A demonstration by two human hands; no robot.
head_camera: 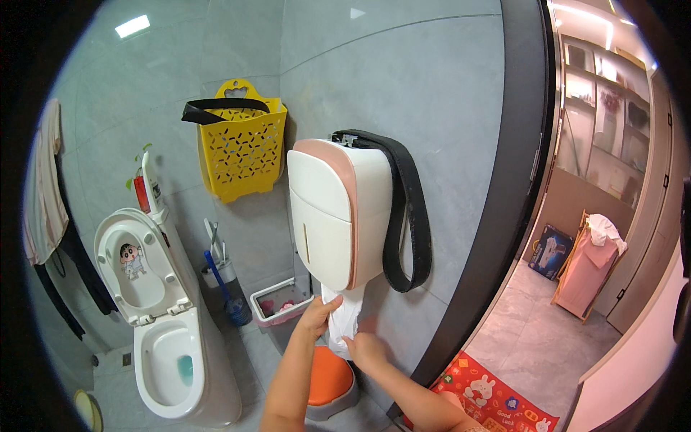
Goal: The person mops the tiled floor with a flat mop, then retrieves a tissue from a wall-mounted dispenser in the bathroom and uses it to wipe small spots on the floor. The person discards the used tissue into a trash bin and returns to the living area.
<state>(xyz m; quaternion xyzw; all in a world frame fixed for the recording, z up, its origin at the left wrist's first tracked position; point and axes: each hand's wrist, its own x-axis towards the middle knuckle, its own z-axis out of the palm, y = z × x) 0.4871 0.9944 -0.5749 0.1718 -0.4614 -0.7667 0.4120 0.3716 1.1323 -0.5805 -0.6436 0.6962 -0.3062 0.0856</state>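
A white and pink tissue dispenser (324, 216) is mounted on the grey tiled wall, and white toilet paper (344, 318) hangs from its underside. High on the strip, just below the dispenser, my left hand (318, 316) grips the paper with the thumb across it. My right hand (364, 350) pinches the paper lower down, near its right edge. A black belt (418, 216) lies over the dispenser's top and loops down its right side. Below the paper stands a small stool (328, 378) with an orange seat and grey base.
Left of me stands a white toilet (167, 367), lid raised. A yellow perforated basket (243, 151) hangs on the wall. Beneath it are a waste bin (275, 324) and a blue toilet brush (235, 308). A dark doorframe (486, 243) rises at right, with a red mat (486, 394) beyond.
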